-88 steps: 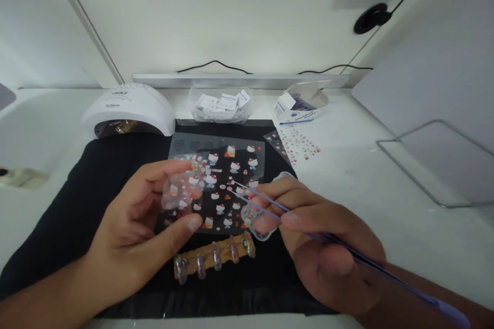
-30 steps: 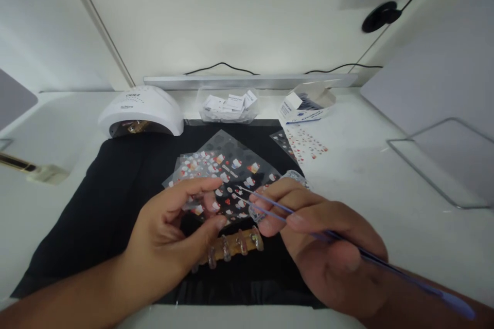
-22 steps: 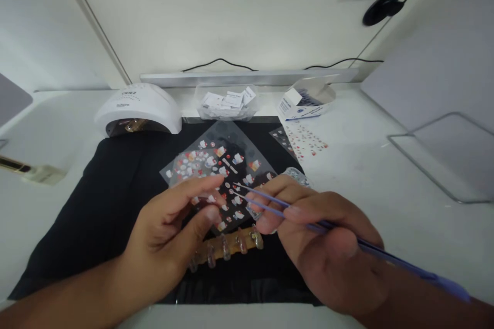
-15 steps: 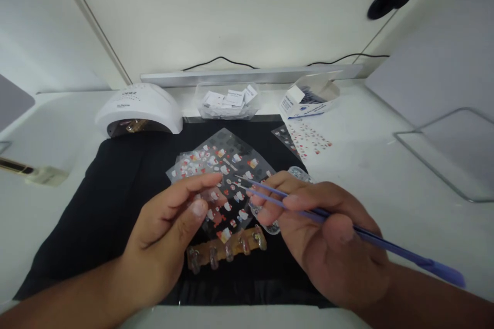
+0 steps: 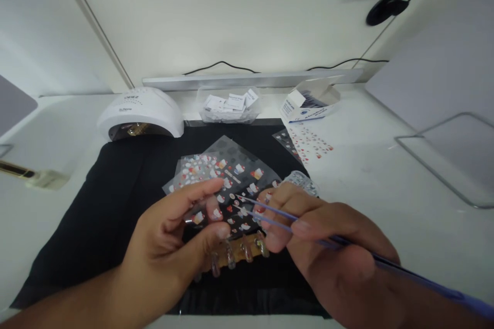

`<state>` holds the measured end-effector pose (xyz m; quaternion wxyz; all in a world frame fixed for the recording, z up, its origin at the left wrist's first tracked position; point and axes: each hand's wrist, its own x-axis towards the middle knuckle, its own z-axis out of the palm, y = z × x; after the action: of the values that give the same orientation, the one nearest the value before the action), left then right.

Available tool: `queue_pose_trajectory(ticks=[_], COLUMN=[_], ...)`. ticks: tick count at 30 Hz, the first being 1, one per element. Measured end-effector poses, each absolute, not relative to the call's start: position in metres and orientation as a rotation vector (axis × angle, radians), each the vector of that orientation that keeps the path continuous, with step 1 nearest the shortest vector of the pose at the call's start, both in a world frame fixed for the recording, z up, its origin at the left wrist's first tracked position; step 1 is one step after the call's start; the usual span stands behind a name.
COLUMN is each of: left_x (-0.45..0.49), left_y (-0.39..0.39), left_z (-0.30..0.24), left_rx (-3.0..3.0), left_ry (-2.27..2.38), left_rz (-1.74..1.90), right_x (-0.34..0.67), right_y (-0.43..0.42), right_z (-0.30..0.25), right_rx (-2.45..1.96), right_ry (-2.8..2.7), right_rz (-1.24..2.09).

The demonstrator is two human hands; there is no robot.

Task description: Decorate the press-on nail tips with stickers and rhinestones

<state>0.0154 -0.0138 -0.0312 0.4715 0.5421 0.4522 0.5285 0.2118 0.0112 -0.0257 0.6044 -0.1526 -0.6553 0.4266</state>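
My left hand (image 5: 173,236) pinches the edge of a clear sticker sheet (image 5: 242,174) printed with small white, red and orange cartoon figures. A finger shows through the film. In my right hand (image 5: 328,241) are slim purple tweezers (image 5: 459,295), their prongs slightly apart. The tips hover over or touch the middle of the sheet; I cannot tell which. Fingertips of my right hand are close to the sheet's right side. Just below, a golden-brown strip (image 5: 238,250) carries several shiny nail tips, partly covered by my left thumb.
A black mat (image 5: 111,205) covers the white table. A white nail lamp (image 5: 142,105) stands at back left, a clear tub of packets (image 5: 229,108) and an opened box (image 5: 309,103) behind. More stickers (image 5: 311,141), a round clear case (image 5: 303,181) and a bottle (image 5: 48,179) lie around.
My right hand and the tweezers have shifted down and slightly right. My left thumb has moved right along the sheet, now covering part of the nail strip. The view has tilted slightly.
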Motion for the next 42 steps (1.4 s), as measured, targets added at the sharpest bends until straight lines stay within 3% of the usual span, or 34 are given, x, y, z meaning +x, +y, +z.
queue_pose_trajectory(ticks=[11,42], left_x=[0.008,0.013], left_y=[-0.017,-0.014], left_z=[-0.027,-0.019], left_rx=[1.813,1.851], left_ry=[1.338,1.19], left_rz=[1.282,1.295], right_x=[0.213,0.22], right_y=[0.013,0.009], right_z=[-0.019,-0.021], right_rx=[-0.37,-0.442], right_ry=[-1.544,-1.583], right_rz=[0.92,0.939])
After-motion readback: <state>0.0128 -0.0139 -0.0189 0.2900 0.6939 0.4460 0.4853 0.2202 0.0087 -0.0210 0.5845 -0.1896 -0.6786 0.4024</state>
